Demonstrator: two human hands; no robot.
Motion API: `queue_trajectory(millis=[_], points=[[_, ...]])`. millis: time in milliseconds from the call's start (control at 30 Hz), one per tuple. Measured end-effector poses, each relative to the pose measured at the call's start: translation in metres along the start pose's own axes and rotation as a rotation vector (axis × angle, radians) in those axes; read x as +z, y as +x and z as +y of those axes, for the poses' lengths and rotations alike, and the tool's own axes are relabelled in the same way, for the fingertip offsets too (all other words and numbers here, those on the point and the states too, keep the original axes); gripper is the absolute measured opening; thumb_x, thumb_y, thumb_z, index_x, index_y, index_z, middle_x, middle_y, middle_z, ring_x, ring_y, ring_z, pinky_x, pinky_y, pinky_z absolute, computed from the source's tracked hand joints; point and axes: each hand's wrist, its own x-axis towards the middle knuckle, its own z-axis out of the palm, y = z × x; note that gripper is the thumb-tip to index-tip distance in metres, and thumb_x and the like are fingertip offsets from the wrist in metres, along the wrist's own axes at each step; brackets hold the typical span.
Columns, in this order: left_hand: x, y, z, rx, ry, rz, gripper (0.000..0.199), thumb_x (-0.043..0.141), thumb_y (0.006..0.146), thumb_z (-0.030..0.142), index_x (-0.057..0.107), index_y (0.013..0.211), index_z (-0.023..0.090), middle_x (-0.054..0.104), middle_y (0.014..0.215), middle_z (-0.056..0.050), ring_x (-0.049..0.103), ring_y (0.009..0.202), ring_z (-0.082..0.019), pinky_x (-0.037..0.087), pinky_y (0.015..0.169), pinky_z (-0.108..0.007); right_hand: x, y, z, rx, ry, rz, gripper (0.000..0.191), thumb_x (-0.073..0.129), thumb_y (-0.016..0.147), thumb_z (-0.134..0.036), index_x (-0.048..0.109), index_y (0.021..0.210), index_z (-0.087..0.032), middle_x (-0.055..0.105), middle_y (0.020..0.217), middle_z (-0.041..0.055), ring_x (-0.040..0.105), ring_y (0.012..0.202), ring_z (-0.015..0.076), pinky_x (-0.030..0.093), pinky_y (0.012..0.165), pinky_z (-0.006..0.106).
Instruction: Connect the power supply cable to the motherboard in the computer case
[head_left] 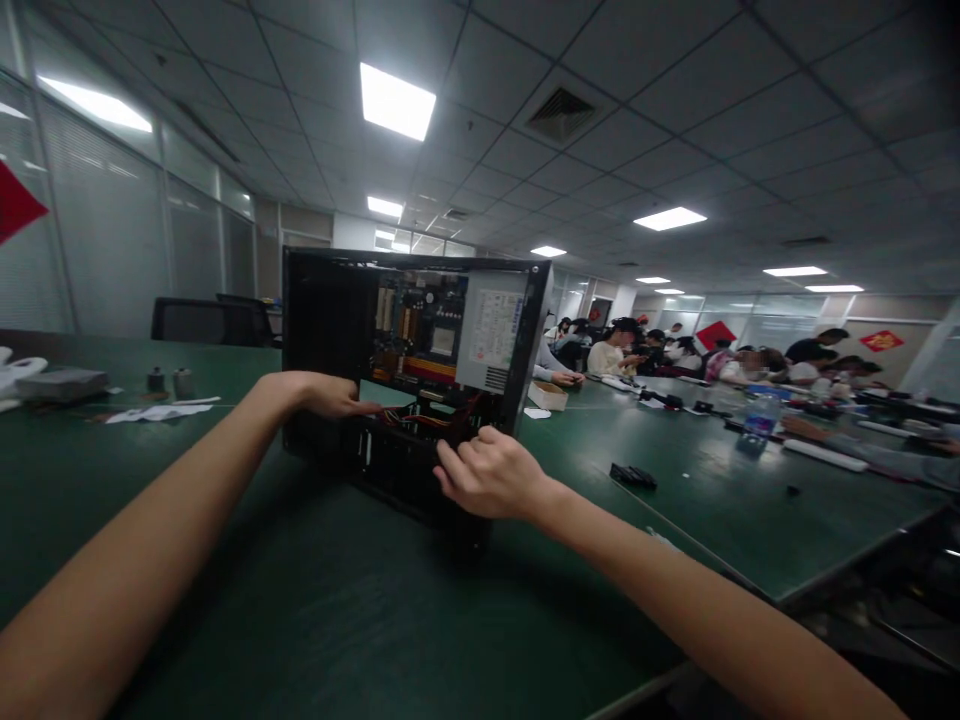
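Observation:
An open black computer case (531, 330) stands upright on the green table, its inside facing me. A circuit board (420, 320) and a silver power supply (495, 325) with a label show in its upper part; red and yellow wires (427, 420) run below them. My left hand (326, 395) reaches into the lower left of the opening, a finger stretched toward the wires; its other fingers are partly hidden. At the lower right, my right hand (484, 470) has its fingers curled against the case's lower bar, and what they grip is too dark to make out.
On the green table (315, 620), a grey metal box (64, 385), two small cylinders and papers lie left. A black part (634, 476), a small box (549, 396) and a plastic bottle (761, 415) are right. Several people sit at the far right.

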Motion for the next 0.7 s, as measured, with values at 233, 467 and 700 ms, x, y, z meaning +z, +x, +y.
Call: queue_trajectory(millis=[233, 467, 700], points=[[-0.018, -0.024, 0.058, 0.082, 0.082, -0.132, 0.051, 0.055, 0.092, 0.054, 0.078, 0.116, 0.015, 0.076, 0.113, -0.014, 0.069, 0.094, -0.027, 0.052, 0.078, -0.032, 0.053, -0.068, 0.070, -0.019, 0.100, 0.129, 0.028, 0.048, 0.101, -0.021, 0.075, 0.104, -0.012, 0.068, 0.066, 0.0029, 0.054, 0.056, 0.0122, 0.029, 0.061, 0.035], [-0.020, -0.037, 0.081, 0.129, 0.152, -0.163, 0.032, 0.061, 0.086, 0.027, 0.079, 0.111, 0.017, 0.078, 0.110, -0.012, 0.070, 0.091, -0.025, 0.052, 0.075, -0.032, 0.045, -0.068, 0.067, 0.128, 0.176, 0.117, 0.029, 0.051, 0.104, -0.027, 0.071, 0.086, -0.017, 0.066, 0.069, 0.0042, 0.054, 0.061, 0.0140, 0.035, 0.064, 0.034], [-0.023, -0.039, 0.078, 0.136, 0.136, -0.155, 0.035, 0.057, 0.091, 0.033, 0.079, 0.113, 0.018, 0.079, 0.111, -0.011, 0.071, 0.093, -0.025, 0.052, 0.075, -0.030, -0.069, -0.007, -0.008, 0.284, 1.341, 0.666, 0.058, 0.035, 0.109, -0.052, 0.033, 0.059, -0.023, 0.032, 0.049, -0.0073, 0.033, 0.044, 0.0098, 0.051, 0.080, 0.037]])
